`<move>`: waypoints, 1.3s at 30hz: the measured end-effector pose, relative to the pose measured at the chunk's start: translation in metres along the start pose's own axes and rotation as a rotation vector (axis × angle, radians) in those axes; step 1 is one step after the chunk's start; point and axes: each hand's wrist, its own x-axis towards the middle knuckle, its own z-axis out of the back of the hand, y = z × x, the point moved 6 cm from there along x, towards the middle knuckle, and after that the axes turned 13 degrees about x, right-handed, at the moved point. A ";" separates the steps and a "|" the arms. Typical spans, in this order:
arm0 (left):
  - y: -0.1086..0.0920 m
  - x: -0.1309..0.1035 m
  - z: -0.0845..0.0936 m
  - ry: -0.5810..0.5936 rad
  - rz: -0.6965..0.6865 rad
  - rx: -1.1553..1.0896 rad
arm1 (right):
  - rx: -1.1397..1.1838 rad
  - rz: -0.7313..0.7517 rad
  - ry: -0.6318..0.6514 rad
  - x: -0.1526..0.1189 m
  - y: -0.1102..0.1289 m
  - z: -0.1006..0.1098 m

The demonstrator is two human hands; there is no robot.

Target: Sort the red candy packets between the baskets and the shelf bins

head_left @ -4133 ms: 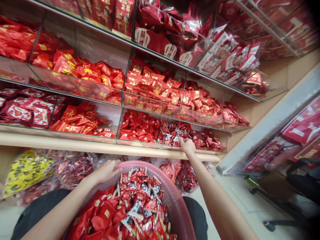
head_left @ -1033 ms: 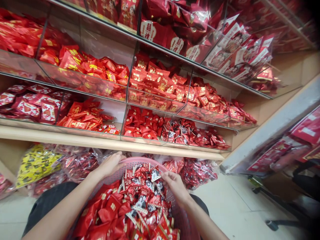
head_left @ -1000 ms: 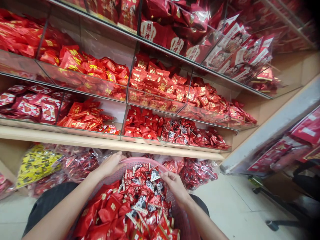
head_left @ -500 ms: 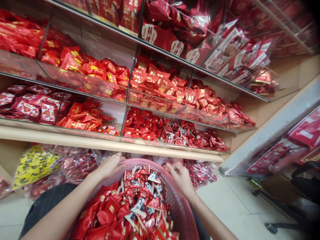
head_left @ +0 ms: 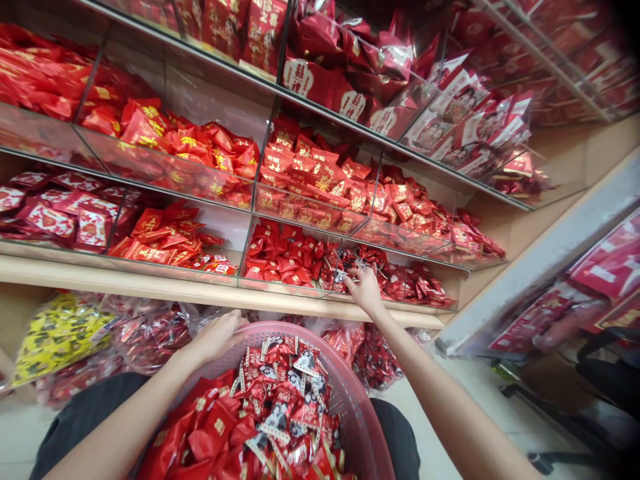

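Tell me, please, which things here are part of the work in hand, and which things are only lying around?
In use:
- left hand gripping the rim of the pink basket
- candies in the basket
- right hand at the lowest shelf bin of red and black candies

Only lying around:
- yellow bags under the shelf
- upper bins of red packets
- chair base

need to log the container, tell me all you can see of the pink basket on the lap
The pink basket looks like round plastic with a fine mesh wall and a smooth rim. It sits low in view on the person's lap, heaped with red sweets, some wrappers showing black-and-white print. The left hand grips its far rim; the right hand is away, at the shelf bin.
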 end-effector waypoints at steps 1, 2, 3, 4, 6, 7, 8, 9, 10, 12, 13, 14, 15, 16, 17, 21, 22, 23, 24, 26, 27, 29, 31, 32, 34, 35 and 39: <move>0.000 0.000 -0.001 -0.006 -0.005 -0.005 | -0.053 -0.026 0.013 0.004 0.002 -0.004; 0.001 0.000 -0.001 -0.011 -0.011 -0.010 | -0.104 -0.053 0.030 0.008 0.004 -0.008; 0.001 0.000 -0.001 -0.013 -0.016 -0.014 | -0.151 -0.075 0.051 0.010 0.005 -0.011; 0.001 0.000 -0.001 -0.014 -0.019 -0.018 | -0.188 -0.089 0.068 0.012 0.005 -0.014; 0.002 0.000 -0.001 -0.010 -0.019 -0.023 | -0.232 -0.091 0.086 0.013 0.004 -0.017; 0.002 -0.001 -0.001 -0.007 -0.016 -0.024 | -0.237 -0.083 0.084 0.013 0.004 -0.018; 0.002 -0.001 -0.001 -0.006 -0.013 -0.027 | -0.231 -0.074 0.072 0.013 0.003 -0.018; 0.002 -0.001 -0.001 -0.006 -0.011 -0.032 | -0.214 -0.062 0.051 0.012 0.002 -0.017; 0.002 -0.001 -0.001 -0.007 -0.008 -0.036 | -0.185 -0.047 0.029 0.012 0.002 -0.016; 0.002 -0.001 0.000 -0.006 -0.004 -0.042 | -0.082 -0.025 -0.001 0.010 0.002 -0.013; 0.001 -0.001 0.000 -0.002 0.001 -0.041 | -0.015 -0.026 -0.011 0.009 0.002 -0.011; 0.001 -0.001 0.000 0.007 0.005 -0.037 | 0.055 -0.031 -0.020 0.007 0.003 -0.008; 0.000 -0.001 0.000 0.014 0.005 -0.030 | 0.122 -0.037 -0.035 0.004 0.004 -0.004; 0.000 -0.002 0.001 0.020 0.005 -0.024 | 0.185 -0.040 -0.063 0.001 0.006 0.001; -0.001 -0.001 0.001 0.024 0.002 -0.019 | 0.248 -0.032 -0.106 -0.004 0.008 0.008; -0.003 -0.001 0.002 0.017 -0.011 -0.005 | 0.606 0.021 -0.294 -0.037 0.021 0.034; -0.003 -0.001 0.002 0.017 -0.011 0.000 | 0.707 0.004 -0.321 -0.048 0.023 0.038; -0.003 -0.001 0.003 0.019 -0.010 0.005 | 0.798 -0.035 -0.334 -0.060 0.025 0.039; -0.003 -0.001 0.003 0.020 -0.007 0.007 | 0.882 -0.091 -0.328 -0.073 0.026 0.037; -0.003 -0.001 0.002 0.021 0.003 -0.003 | 1.045 -0.250 -0.241 -0.099 0.031 0.024; -0.003 -0.001 0.002 0.018 0.004 -0.016 | 1.132 -0.338 -0.160 -0.111 0.034 0.013; -0.004 0.000 0.003 -0.005 -0.002 -0.061 | 1.302 -0.493 0.012 -0.135 0.043 -0.011; -0.006 0.000 0.006 -0.051 -0.026 -0.124 | 1.439 -0.594 0.112 -0.154 0.052 -0.029; -0.009 0.000 0.009 -0.080 -0.045 -0.160 | 1.481 -0.626 0.132 -0.161 0.054 -0.036; -0.017 -0.002 0.017 -0.131 -0.092 -0.231 | 1.513 -0.665 0.146 -0.171 0.058 -0.044; -0.022 -0.003 0.022 -0.154 -0.116 -0.265 | 1.510 -0.675 0.154 -0.175 0.059 -0.047; -0.048 -0.011 0.036 -0.178 -0.196 -0.423 | 1.479 -0.666 0.240 -0.184 0.069 -0.050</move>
